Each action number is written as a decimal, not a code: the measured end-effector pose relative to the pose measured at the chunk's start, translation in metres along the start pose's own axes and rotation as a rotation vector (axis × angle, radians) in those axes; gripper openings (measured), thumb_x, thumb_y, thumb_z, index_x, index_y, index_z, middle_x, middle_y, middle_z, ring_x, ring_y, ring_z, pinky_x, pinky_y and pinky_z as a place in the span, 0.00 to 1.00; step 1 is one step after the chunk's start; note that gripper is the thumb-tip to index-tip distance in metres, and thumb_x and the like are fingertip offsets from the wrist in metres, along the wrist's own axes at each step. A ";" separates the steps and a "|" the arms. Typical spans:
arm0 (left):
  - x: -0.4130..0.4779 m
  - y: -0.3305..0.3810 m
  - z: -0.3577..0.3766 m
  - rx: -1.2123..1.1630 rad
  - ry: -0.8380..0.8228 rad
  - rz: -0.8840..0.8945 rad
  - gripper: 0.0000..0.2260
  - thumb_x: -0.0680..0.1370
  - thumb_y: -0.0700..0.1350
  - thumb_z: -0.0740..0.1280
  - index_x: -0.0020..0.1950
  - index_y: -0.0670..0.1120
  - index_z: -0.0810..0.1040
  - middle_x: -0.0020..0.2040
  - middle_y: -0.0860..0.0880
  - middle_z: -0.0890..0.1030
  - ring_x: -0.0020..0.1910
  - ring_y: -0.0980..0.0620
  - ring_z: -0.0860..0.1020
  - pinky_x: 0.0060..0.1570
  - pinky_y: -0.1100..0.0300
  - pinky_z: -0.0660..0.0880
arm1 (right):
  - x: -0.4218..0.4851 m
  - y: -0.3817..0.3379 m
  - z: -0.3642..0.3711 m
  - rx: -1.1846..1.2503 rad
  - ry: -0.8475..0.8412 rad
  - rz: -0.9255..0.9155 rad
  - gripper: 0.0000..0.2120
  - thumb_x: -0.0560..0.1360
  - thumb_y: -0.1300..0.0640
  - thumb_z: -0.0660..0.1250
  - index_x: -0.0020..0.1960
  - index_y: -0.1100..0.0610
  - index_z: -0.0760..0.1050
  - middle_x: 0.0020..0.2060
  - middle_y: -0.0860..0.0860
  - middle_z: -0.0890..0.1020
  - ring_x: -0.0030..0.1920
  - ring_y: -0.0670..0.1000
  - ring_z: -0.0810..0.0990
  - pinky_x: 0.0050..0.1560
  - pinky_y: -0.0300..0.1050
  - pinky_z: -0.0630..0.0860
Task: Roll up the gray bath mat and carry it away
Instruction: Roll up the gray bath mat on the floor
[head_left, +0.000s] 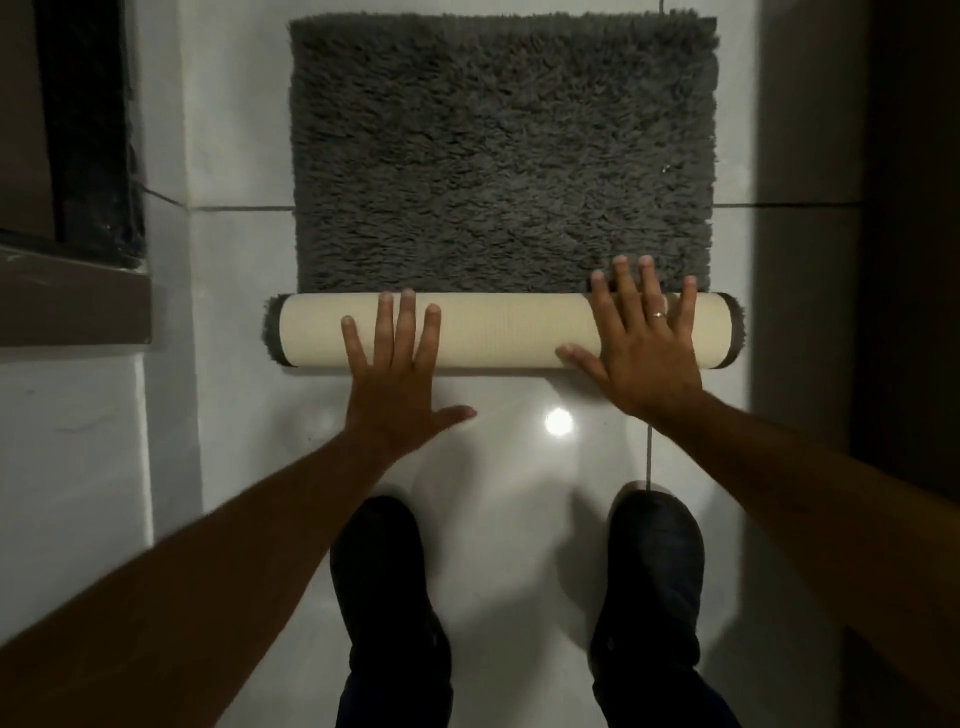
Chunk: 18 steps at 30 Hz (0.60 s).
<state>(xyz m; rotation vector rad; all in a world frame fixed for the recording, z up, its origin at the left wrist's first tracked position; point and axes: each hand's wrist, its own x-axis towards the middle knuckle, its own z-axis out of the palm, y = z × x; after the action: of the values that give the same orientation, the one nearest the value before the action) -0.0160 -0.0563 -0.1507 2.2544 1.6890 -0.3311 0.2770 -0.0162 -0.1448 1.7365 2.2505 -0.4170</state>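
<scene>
Fingers spread flat and gripping nothing, a person's left hand (397, 374) and right hand (641, 345) press down on the rolled portion (498, 330) of a gray bath mat (498, 156), whose cream backing faces outward under the palms. The left fingertips (408, 299) reach only to the crest of the roll, the heel of that hand trailing on the glossy white floor tile (498, 467), while the right fingertips (631, 265) pass over the crest and touch the shaggy pile just beyond. Ahead of the fingers, most of the mat lies unrolled and flat; behind the wrists, two dark shoes (389, 582) stand well apart. The work looks barely begun. With the right hand riding further forward than the left, the roll may likely skew and cone toward one end. Open palms hold nothing shut, so lifting them could let the springy roll loosen, and the whole mat might skid ahead on the slick tile rather than turn. A dark threshold (72, 296) lies off beyond the left hand.
</scene>
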 end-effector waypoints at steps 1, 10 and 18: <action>0.015 -0.003 -0.004 0.034 -0.024 -0.017 0.60 0.64 0.75 0.67 0.80 0.42 0.45 0.80 0.35 0.48 0.79 0.33 0.45 0.71 0.27 0.40 | -0.001 0.000 -0.001 0.007 0.024 0.000 0.43 0.78 0.29 0.44 0.80 0.58 0.50 0.80 0.61 0.54 0.80 0.62 0.47 0.72 0.76 0.47; 0.099 -0.032 -0.049 0.124 -0.137 -0.032 0.44 0.69 0.54 0.76 0.78 0.50 0.55 0.70 0.38 0.69 0.67 0.35 0.67 0.67 0.27 0.58 | 0.054 0.007 -0.031 -0.116 -0.045 0.017 0.48 0.67 0.37 0.74 0.77 0.58 0.57 0.70 0.64 0.69 0.71 0.67 0.66 0.70 0.77 0.55; 0.018 -0.009 -0.023 0.019 -0.525 0.010 0.41 0.70 0.60 0.72 0.77 0.53 0.57 0.73 0.45 0.70 0.68 0.40 0.71 0.67 0.40 0.66 | -0.017 0.014 -0.025 -0.025 -0.353 -0.178 0.41 0.70 0.32 0.68 0.75 0.50 0.59 0.68 0.56 0.73 0.67 0.60 0.71 0.69 0.66 0.62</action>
<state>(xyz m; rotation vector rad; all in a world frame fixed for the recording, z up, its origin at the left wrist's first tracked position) -0.0201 -0.0296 -0.1369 1.9535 1.3956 -0.8525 0.2935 -0.0185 -0.1166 1.3301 2.1438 -0.6724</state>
